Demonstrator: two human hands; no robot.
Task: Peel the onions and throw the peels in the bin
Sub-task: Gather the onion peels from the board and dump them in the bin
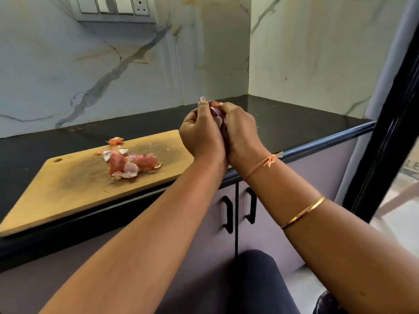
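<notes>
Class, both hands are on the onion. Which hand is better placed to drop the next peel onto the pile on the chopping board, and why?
Probably the left hand: it grips the onion on the side nearer the peel pile on the chopping board; the right hand is farther.

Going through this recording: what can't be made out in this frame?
- The onion, head view: mostly covered by the left hand and right hand gripping it, so how much skin is left cannot be told.
- The bin: nowhere in the head view.
- The peels on the cutting board: too blurred to tell whether onion pieces lie among them.
- The switch panel: cut off by the top edge.
</notes>
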